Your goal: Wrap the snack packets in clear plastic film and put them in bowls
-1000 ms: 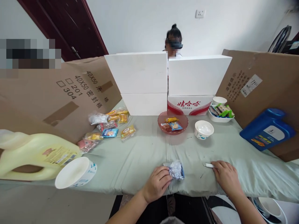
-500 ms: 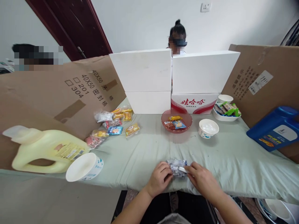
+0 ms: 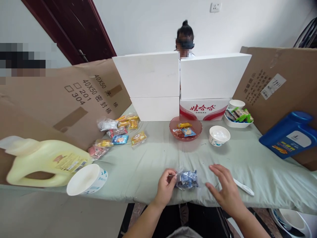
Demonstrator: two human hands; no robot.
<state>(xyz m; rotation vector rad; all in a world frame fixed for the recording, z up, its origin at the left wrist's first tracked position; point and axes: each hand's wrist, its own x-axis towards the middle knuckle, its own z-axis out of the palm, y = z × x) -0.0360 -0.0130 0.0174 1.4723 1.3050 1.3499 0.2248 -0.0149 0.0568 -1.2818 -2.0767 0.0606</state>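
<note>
Head view. Left hand: thumb and fingers pinched on the left end of a small crinkled blue-and-silver foil snack packet, which lies at the near edge of the pale green cloth-covered surface.

Right hand: fingers spread wide, holding nothing, hovering just right of the packet and apart from it; a slim white plastic tool lies just beyond it on the cloth.

Step, as judged: steadying the packet for opening; a next move would call for the free hand to grip the packet's other end or the tool.

Packet: sealed-looking, wrinkled, shiny.

Also present: red translucent dish of snacks; white paper bowl; yellow plastic jug.
</note>
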